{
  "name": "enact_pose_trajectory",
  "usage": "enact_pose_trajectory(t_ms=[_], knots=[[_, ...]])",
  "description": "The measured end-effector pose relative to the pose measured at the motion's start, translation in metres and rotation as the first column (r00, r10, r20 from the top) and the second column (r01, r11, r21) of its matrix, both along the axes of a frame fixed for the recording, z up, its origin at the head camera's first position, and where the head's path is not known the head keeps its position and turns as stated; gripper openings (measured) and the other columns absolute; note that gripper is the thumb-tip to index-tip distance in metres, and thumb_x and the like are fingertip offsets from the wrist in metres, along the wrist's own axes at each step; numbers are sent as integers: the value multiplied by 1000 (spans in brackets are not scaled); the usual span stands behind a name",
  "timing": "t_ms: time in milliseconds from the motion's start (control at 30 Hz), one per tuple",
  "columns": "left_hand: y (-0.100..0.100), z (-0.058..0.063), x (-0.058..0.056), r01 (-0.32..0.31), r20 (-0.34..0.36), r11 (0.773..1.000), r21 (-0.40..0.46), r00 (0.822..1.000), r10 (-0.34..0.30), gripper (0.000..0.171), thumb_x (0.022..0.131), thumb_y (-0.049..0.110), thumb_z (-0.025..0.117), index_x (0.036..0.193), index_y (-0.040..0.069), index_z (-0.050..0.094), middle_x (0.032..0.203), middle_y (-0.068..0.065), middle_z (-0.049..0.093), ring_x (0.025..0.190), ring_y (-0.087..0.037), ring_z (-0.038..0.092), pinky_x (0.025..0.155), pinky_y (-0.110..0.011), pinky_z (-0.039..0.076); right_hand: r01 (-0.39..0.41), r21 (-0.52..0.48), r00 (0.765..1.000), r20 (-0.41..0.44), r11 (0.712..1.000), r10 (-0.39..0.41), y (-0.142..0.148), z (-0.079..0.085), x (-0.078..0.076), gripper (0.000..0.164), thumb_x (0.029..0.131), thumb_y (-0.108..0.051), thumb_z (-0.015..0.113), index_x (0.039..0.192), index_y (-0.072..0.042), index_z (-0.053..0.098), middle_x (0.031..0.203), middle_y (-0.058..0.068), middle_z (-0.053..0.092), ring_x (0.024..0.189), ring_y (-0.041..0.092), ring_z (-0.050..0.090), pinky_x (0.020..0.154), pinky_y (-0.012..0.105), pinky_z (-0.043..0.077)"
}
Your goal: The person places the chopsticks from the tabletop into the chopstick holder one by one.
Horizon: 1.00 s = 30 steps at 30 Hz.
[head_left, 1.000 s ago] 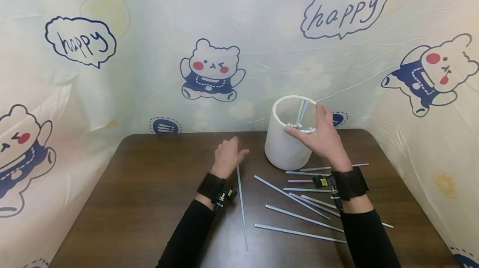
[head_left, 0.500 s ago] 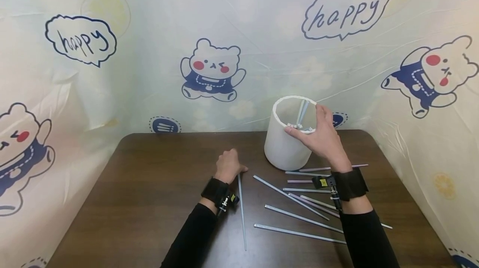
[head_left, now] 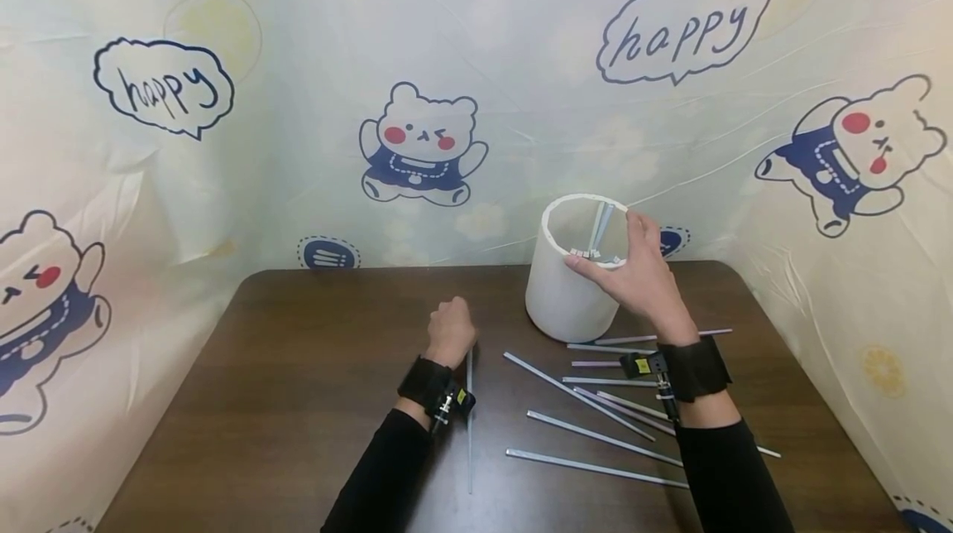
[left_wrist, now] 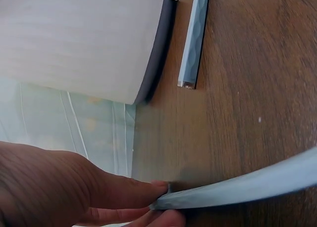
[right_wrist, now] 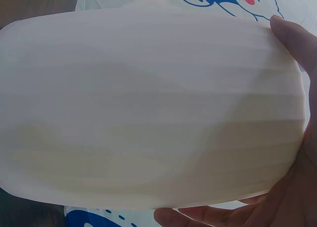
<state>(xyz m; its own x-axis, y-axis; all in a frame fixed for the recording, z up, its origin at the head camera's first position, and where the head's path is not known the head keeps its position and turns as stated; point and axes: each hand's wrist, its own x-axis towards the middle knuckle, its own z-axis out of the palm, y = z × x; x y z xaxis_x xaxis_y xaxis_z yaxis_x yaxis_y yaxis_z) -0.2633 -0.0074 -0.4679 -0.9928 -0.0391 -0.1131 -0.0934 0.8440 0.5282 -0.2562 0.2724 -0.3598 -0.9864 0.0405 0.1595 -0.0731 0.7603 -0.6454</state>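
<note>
My left hand [head_left: 450, 333] is low over the middle of the table. In the left wrist view its thumb and fingers pinch the end of a pale blue chopstick [left_wrist: 237, 187], which slants off to the right. Toward the back stands a white round bin [head_left: 567, 293], wider at its base, with several chopsticks [head_left: 601, 227] leaning inside. My right hand [head_left: 646, 280] grips the bin's rim, thumb on the near side and fingers on the far right. Close up in the right wrist view, the bin's wall [right_wrist: 148, 108] fills most of the frame.
Several blue, lilac and pale green chopsticks [head_left: 596, 463] lie spread on the brown table [head_left: 298, 400], right of the left hand and partly under the right forearm. A patterned cloth [head_left: 313, 103] hangs along the table's back and sides.
My left hand has come down and nearer, and now grips the upper end of the chopstick beside it. That chopstick has shifted slightly left. The right hand and bin have stayed put.
</note>
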Motion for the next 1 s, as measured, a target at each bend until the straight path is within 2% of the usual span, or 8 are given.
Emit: enact_pose_trajectory(t_ms=[233,333,533,700,867,1000], knots=[[-2,1,1,-19,-8,999,50,1000,19,21,89,-2,64,70,2,57,59,-2,43,48,-17,50,39,-24,35,5,13,1000,-3,1000,-4,0,-1,0,121,77,-78,69,164,-19,9,170,16,7,136,50,42,97,76,43],[-2,2,1,-16,-32,997,74,999,19,23,89,-4,63,69,3,56,59,-2,42,47,-17,50,39,-24,34,8,15,1000,0,1000,-8,0,-1,0,122,77,-78,69,164,-18,8,170,16,6,137,51,42,98,76,43],[-4,4,1,5,-98,998,59,995,1,31,91,-4,61,64,6,49,62,-2,43,51,-17,50,41,-23,36,6,9,1000,9,1000,-6,0,0,-1,123,76,-79,68,165,-18,7,170,16,5,138,51,40,99,76,42],[-5,9,1,4,-142,995,103,990,11,29,97,0,60,69,4,54,64,-3,48,52,-16,52,43,-23,38,4,10,1000,3,1000,-4,0,1,0,123,77,-78,68,165,-17,7,170,16,5,138,51,41,99,77,42],[-7,16,2,24,-237,989,148,971,12,16,99,-2,56,85,-1,64,73,-9,58,56,-18,56,45,-23,42,3,8,1000,3,1000,-3,0,1,1,122,77,-78,68,165,-18,8,170,16,5,137,50,42,98,76,43],[-7,25,6,38,-341,990,134,940,10,12,97,-5,57,100,-7,69,91,-17,67,76,-26,68,58,-31,54,0,6,1000,5,1000,0,0,0,1,122,77,-78,68,164,-19,8,170,16,5,137,50,42,98,76,43]])
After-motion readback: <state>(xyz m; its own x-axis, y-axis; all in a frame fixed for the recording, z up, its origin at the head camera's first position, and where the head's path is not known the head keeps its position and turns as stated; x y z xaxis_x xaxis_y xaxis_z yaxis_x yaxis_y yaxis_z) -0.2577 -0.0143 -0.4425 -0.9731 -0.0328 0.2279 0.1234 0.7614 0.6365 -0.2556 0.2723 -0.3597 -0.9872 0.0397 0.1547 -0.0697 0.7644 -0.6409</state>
